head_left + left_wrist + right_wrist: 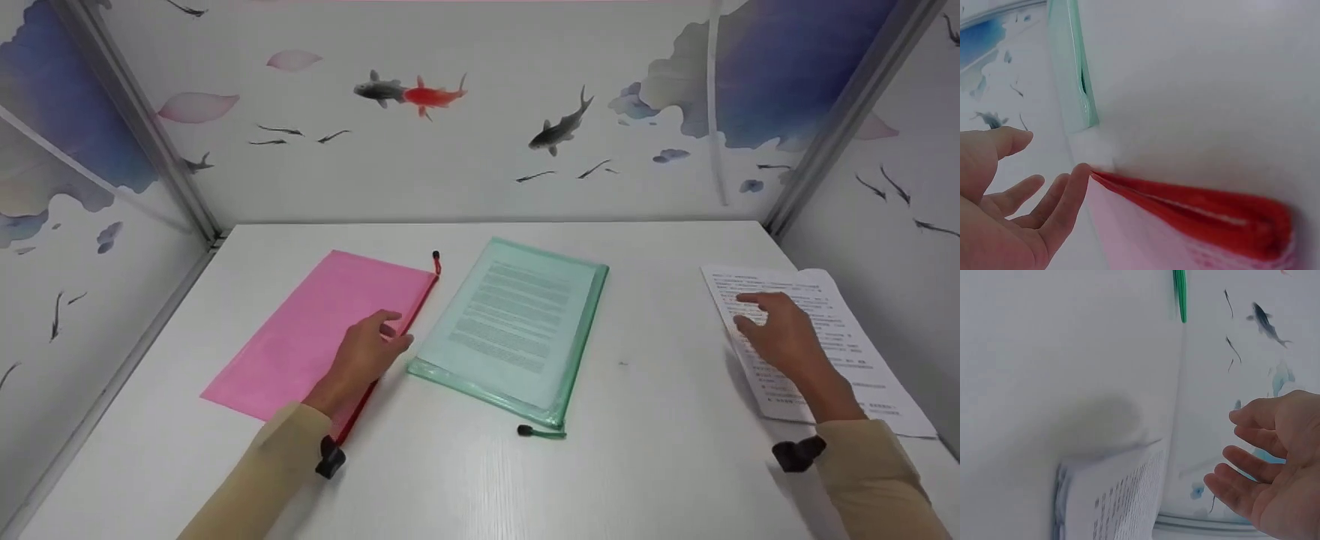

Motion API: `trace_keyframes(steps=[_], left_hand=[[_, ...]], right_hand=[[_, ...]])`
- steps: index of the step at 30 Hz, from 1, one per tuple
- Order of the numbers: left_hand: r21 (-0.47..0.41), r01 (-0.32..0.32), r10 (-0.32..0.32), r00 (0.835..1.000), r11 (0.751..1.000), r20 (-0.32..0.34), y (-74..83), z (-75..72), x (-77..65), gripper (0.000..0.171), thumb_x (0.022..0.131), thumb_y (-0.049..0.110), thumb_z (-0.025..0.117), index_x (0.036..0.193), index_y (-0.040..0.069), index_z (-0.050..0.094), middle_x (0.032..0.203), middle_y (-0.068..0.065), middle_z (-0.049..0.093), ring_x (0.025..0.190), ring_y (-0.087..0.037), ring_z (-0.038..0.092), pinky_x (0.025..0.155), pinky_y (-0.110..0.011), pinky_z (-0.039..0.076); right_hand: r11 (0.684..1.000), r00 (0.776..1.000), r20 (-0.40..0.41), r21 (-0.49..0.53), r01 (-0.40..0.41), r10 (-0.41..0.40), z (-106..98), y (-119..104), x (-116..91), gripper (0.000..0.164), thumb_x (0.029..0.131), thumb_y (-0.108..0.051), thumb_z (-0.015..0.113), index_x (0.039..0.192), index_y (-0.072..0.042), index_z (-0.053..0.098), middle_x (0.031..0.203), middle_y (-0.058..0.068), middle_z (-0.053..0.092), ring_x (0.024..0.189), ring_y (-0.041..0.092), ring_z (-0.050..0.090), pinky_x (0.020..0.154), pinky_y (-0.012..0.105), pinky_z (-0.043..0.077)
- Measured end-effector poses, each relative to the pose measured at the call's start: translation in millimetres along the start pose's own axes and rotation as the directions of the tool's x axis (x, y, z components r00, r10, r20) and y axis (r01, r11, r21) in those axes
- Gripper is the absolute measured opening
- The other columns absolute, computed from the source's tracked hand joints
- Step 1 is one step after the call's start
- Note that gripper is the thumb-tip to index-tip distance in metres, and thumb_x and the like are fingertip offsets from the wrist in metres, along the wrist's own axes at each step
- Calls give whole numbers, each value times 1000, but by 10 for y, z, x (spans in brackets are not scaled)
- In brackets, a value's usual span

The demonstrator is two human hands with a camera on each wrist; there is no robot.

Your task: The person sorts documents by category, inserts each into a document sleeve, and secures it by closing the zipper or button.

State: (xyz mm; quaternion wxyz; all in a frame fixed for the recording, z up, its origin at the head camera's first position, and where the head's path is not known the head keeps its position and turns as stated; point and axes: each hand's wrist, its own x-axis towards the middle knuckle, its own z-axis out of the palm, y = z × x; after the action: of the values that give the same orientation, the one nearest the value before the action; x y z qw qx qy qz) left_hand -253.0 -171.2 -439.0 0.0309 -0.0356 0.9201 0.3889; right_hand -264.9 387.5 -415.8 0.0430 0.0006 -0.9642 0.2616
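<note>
My left hand (369, 346) hovers over the right edge of a pink zipper file bag (300, 330), its fingers loosely bent and holding nothing. The bag's red zipper edge (1202, 211) shows below that hand in the left wrist view. To its right lies a green zipper file bag (517, 322) with a printed sheet visible inside. My right hand (780, 334) is above a stack of printed papers (862, 360) at the right, fingers relaxed and apart from the sheets. In the right wrist view, the papers (1112, 500) stand below and left of the empty right hand.
A white table (480, 480) carries everything. A back wall (465, 172) painted with fish rises behind it, with side panels and metal posts (142, 112) at left and right. The green bag's zipper pull (526, 430) points toward the front; the red one (436, 261) sits at the back.
</note>
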Motion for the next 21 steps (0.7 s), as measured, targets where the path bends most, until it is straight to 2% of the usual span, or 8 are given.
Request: trace_keyframes(steps=[3,9,11,14,16,18,21], left_hand=[[37,-18,18,1000,999,-1,-62,-51,32,59,97,30,66,149,14,45,140,-17,56,121,-34,60,95,-45,58],[125,-17,12,999,992,39,-182,-120,85,71,97,29,65,157,12,32,152,-20,43,134,-38,49,109,-54,47],[172,-6,-4,998,985,62,-205,-132,99,76,97,31,66,159,11,27,156,-21,38,140,-40,42,115,-63,35],[264,12,-38,995,964,92,-215,-144,117,82,96,35,65,160,10,21,160,-22,32,146,-45,31,115,-75,20],[334,13,-47,994,942,93,-209,-153,126,85,95,39,65,160,10,20,161,-24,29,148,-49,25,112,-81,12],[385,19,-60,994,923,93,-199,-159,133,87,93,41,65,160,10,19,161,-25,28,148,-52,22,110,-83,10],[410,35,-82,992,911,99,-196,-173,132,90,91,44,66,160,11,21,161,-25,29,148,-54,21,110,-84,9]], right_hand=[[999,999,1,-3,-48,48,-97,135,-42,51,102,-17,53,144,10,42,148,42,31,136,61,30,107,73,30],[992,993,1,-17,-121,121,-248,392,-123,56,102,-21,52,146,11,37,148,45,29,130,59,36,101,70,35],[990,991,4,-24,-137,137,-292,484,-150,58,102,-20,52,146,12,35,147,45,29,123,56,40,94,65,40],[985,986,10,-40,-166,166,-349,618,-188,59,101,-18,52,147,14,32,145,47,28,116,53,41,89,61,41],[977,978,22,-37,-209,210,-381,699,-204,62,100,-17,52,149,14,28,146,47,25,119,55,40,94,65,41],[963,963,31,-29,-266,267,-403,770,-212,64,100,-17,52,151,12,24,150,46,21,127,58,34,102,71,35],[942,942,27,-18,-334,334,-422,872,-214,67,100,-14,52,151,13,20,151,45,18,133,60,29,108,73,29]])
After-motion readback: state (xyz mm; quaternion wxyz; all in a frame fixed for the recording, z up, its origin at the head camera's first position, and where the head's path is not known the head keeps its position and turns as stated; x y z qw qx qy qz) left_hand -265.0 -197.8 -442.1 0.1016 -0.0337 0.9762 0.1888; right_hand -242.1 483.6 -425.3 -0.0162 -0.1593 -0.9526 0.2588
